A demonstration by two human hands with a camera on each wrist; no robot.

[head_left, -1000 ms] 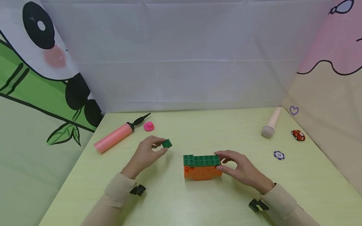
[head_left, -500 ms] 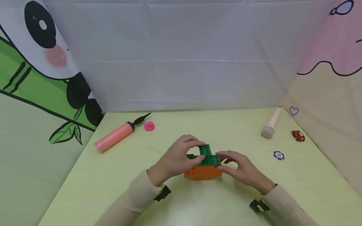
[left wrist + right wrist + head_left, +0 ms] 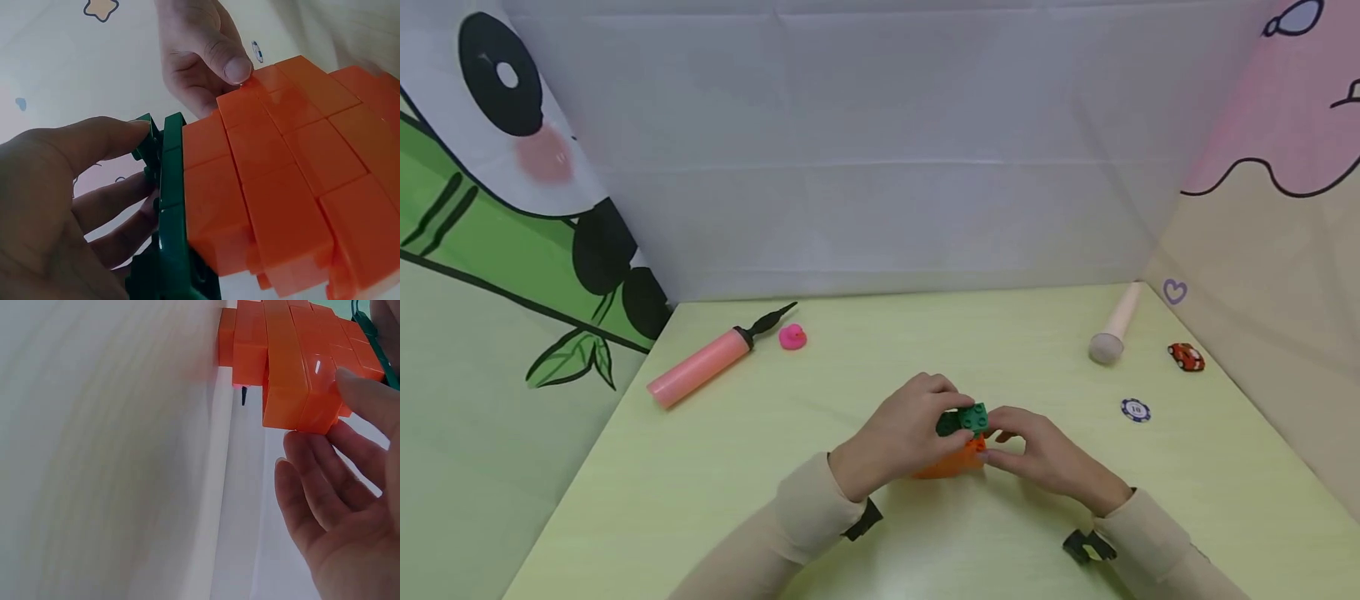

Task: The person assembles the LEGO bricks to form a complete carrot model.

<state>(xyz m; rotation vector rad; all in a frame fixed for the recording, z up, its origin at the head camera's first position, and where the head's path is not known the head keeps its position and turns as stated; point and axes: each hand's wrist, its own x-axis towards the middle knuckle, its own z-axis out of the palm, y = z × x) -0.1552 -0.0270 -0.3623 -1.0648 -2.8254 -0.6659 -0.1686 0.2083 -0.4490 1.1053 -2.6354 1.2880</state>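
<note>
An orange toy-brick build [image 3: 947,465] with a layer of green bricks along its top stands on the table, partly hidden by my left hand. My left hand [image 3: 898,437] pinches a small green brick [image 3: 975,416] at the build's right end; in the left wrist view that brick [image 3: 147,142] lies against the green layer [image 3: 172,178], but whether it is fully seated I cannot tell. My right hand [image 3: 1048,454] grips the build's right end. In the right wrist view its thumb lies on the orange face [image 3: 281,369], with fingers behind the end.
On the table's left lie a pink hand pump [image 3: 703,367] with a black nozzle and a pink rubber duck [image 3: 792,337]. To the right are a toy microphone [image 3: 1112,329], a red toy car [image 3: 1186,357] and a poker chip [image 3: 1136,410]. A cloth wall rises behind.
My left hand has carried the small green brick from the left, over the build, to its right end, lower than half a second ago. My right hand has stayed nearly still.
</note>
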